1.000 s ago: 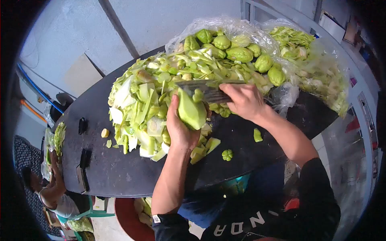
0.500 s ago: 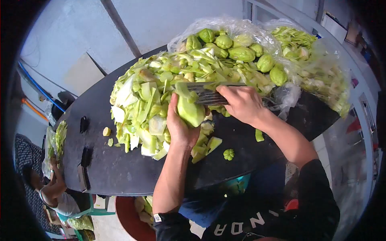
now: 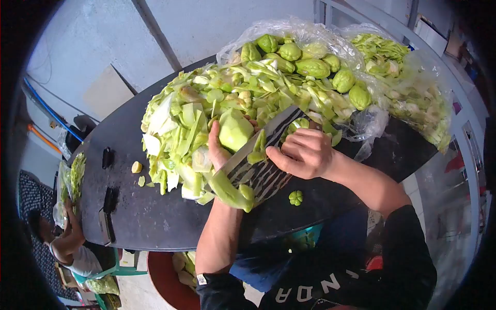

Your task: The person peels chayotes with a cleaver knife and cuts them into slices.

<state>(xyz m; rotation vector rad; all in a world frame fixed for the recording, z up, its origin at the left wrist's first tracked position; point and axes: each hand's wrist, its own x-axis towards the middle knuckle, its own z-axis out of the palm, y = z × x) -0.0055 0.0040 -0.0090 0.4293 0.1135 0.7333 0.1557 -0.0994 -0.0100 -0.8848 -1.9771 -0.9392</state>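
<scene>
My left hand (image 3: pixel 217 150) is wrapped around a pale green, peeled-looking chayote (image 3: pixel 233 130) at the front of a heap of cut peelings (image 3: pixel 178 121). In my right hand (image 3: pixel 306 154) is a broad-bladed knife (image 3: pixel 268 181), gripped by its handle. The blade slants down to the left, its face turned toward me, below and right of the chayote. A thick strip of green peel (image 3: pixel 227 190) lies across the lower end of the blade, over my left wrist. A smaller piece of peel (image 3: pixel 257 150) clings to the blade near my right fingers.
Whole chayotes (image 3: pixel 312 68) lie in clear plastic behind the heap, with a bag of slices (image 3: pixel 380 54) at the back right. A small green piece (image 3: pixel 295 198) sits on the dark table (image 3: pixel 155 217). Below stands a red tub (image 3: pixel 160 279). Another person (image 3: pixel 72 243) works at far left.
The knife has swung from level at the chayote's top to a slant lower down, toward me, bringing a strip of peel on it. My left hand has turned the chayote more upright.
</scene>
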